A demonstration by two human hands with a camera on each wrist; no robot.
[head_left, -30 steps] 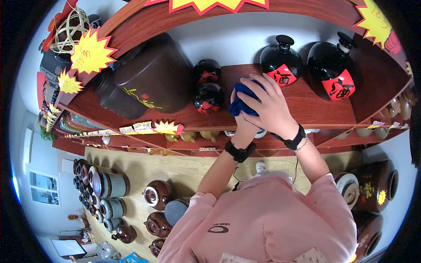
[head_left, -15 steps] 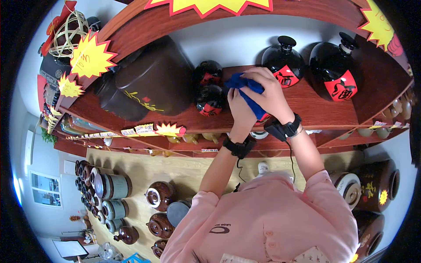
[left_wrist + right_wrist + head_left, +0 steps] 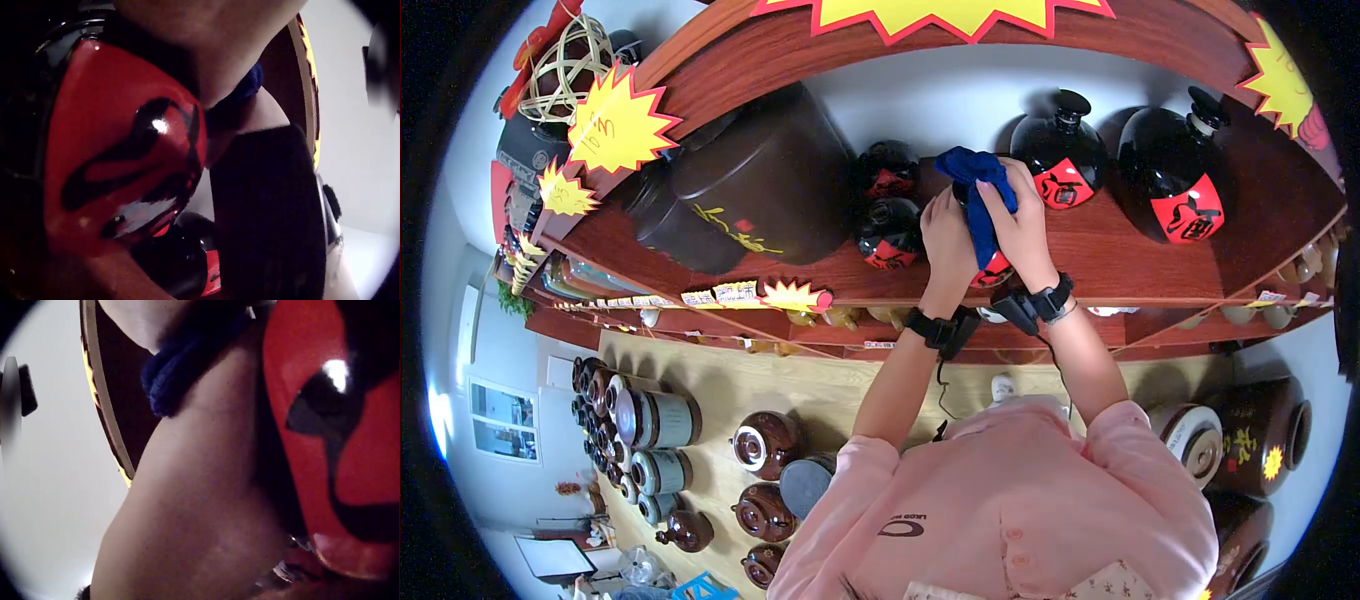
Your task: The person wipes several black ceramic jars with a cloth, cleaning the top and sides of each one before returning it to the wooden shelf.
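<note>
A black glossy jar with a red label (image 3: 996, 270) stands on the shelf board between my hands, mostly hidden by them in the head view. Its label, marked with black brushwork, fills much of the left wrist view as the red label (image 3: 119, 137). My left hand (image 3: 950, 245) holds the jar's left side. Pinched in my right hand (image 3: 1026, 222) is a dark blue cloth (image 3: 980, 205), bunched at the jar's top and trailing down its front. Left of my hands are two small black jars (image 3: 888, 235) with red labels.
Two larger black bottles (image 3: 1055, 150) with red labels stand at the right. Large dark brown jars (image 3: 770, 180) fill the shelf's left part. Yellow price tags (image 3: 615, 118) line the shelf frame. Below, brown pots (image 3: 765, 445) stand on the floor behind.
The cloth was bunched under my spread right hand; now it is gathered upright and trails down between my hands. My right hand has drawn to the jar's right side, uncovering part of the red label.
</note>
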